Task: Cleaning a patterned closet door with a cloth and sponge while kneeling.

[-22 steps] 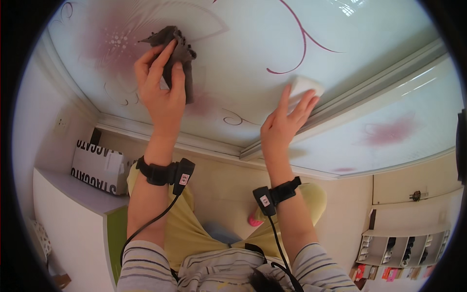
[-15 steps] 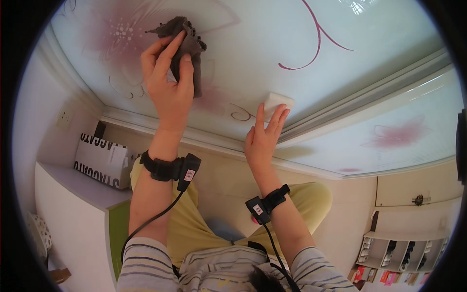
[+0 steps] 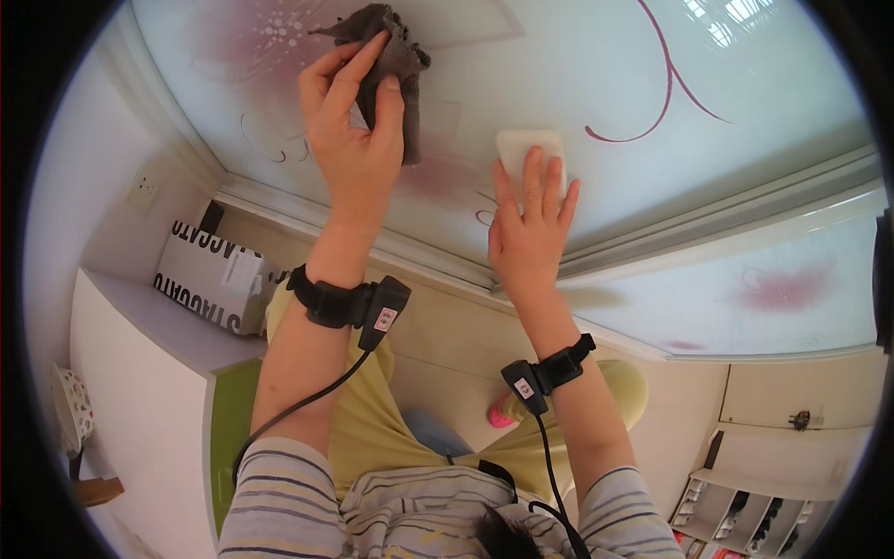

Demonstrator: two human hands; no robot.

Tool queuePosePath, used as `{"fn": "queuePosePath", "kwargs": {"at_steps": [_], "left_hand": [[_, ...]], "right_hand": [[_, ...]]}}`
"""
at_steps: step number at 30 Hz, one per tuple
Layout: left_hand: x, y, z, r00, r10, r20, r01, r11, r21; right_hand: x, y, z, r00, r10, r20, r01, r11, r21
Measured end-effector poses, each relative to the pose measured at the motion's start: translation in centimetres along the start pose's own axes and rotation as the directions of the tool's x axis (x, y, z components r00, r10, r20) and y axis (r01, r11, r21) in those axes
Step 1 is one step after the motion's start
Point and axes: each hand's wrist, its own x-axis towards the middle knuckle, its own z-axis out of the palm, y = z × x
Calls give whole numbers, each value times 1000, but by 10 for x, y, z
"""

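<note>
On the glass panel [image 3: 549, 56], the white block [image 3: 527, 142] lies under and just beyond the spread fingers of my right hand [image 3: 533, 233], while my left hand [image 3: 358, 154], farther off leftward, pinches the gray cloth [image 3: 402, 61].

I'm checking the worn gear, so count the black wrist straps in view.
2: one strap around the left forearm, near the wrist; another strap around the right forearm. Both show plainly.

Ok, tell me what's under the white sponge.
Patterned glass shows around the white sponge; the patch directly beneath is covered, so any marks there can't be seen.
</note>
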Motion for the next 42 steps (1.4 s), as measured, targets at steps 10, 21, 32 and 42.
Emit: {"fn": "queuePosePath", "kwargs": {"at_steps": [10,21,32,42], "left_hand": [[2,-6,-3,1000,-12,-15,13,1000,8],[5,-5,-3,999,51,-2,-51,997,58],[6,-6,-3,998,-53,35,56,995,-82],[4,-3,-1,999,-39,38,41,998,-42]], "right_hand": [[13,-18,10,995,-98,-14,97,994,-44],[20,-7,12,982,-182,-53,177,980,-87],[28,-31,-9,995,-40,91,33,997,69],[19,-22,-15,993,-18,113,2,990,141]]}}
